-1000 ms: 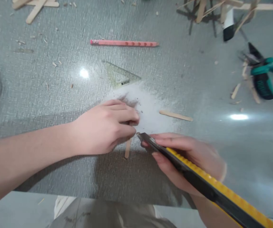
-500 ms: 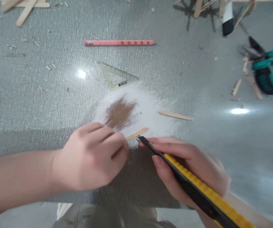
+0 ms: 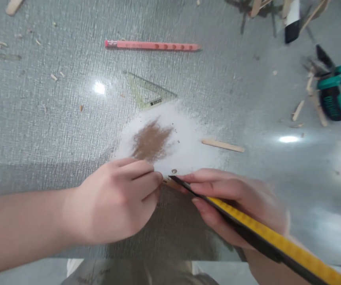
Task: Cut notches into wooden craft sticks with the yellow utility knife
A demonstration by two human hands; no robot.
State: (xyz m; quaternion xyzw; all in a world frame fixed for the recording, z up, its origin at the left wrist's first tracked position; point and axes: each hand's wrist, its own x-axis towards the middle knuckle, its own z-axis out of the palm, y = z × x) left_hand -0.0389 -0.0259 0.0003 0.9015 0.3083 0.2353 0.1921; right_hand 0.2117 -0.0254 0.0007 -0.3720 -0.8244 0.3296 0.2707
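Observation:
My left hand [image 3: 117,202] is closed, pinching a small wooden craft stick [image 3: 173,184] whose far part pokes out toward the right. My right hand [image 3: 232,202] grips a yellow and black utility knife [image 3: 241,221], its dark blade tip resting at the stick beside my left fingertips. Part of the stick is hidden behind the blade and fingers. Just beyond the blade lies a patch of white powder [image 3: 188,150] with a brown powder heap [image 3: 152,140] on it. Another short craft stick [image 3: 222,145] rests at the powder's right edge.
A clear set square [image 3: 149,93] and a pink pencil [image 3: 152,45] lie farther back. Green and black pliers [image 3: 333,93] sit at the right among wood scraps [image 3: 298,111]. A white and black tool [image 3: 292,23] is at the top right. The table's front edge runs near my lap.
The craft stick in my left hand has swung from pointing up and right to slanting down and right. The knife has tilted flatter, its blade now over the stick.

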